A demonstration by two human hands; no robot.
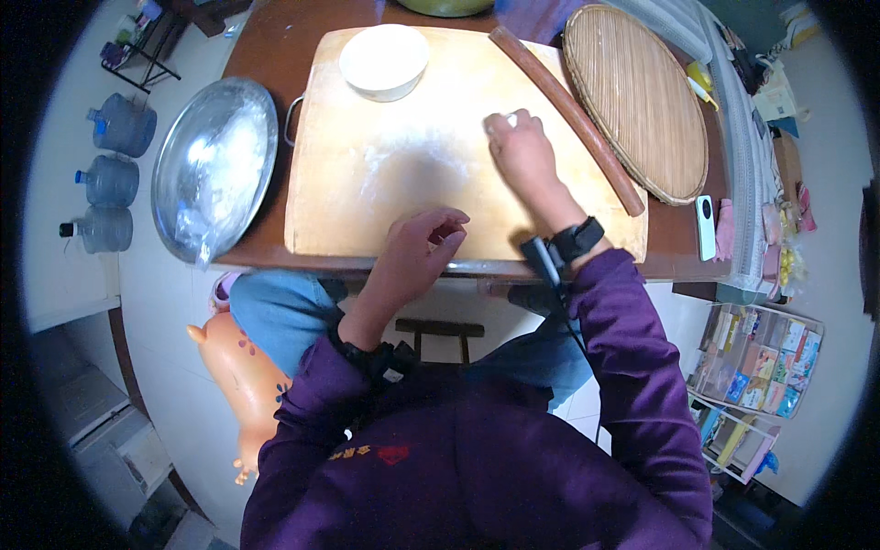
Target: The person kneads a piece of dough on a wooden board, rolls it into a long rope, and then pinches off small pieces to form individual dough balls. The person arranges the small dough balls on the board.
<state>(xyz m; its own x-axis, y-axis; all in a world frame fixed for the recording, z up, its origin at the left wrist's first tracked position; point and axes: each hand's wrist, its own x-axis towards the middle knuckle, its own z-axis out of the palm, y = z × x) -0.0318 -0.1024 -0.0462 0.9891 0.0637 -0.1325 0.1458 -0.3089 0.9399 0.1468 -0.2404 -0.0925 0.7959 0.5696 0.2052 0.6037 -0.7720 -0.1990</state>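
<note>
A wooden board (330, 199) lies on the table before me, with white powder scattered over its middle. My right hand (522, 151) is above the board's right half, its fingers curled round a small white thing that I cannot make out. Over the board's front edge is my left hand (430, 237), thumb and fingers curved with a gap between them and nothing seen in it. A pale bowl (383, 62) stands at the board's back left. To the right of my right hand, a wooden rolling pin (567, 117) lies slanted across the board.
A round woven tray (639, 103) rests on the right, beside the rolling pin. On the left, a large metal tray (216, 165) holds a clear plastic bag (199, 230). A phone (705, 227) lies at the table's right. Part of a green bowl (447, 5) shows at the back.
</note>
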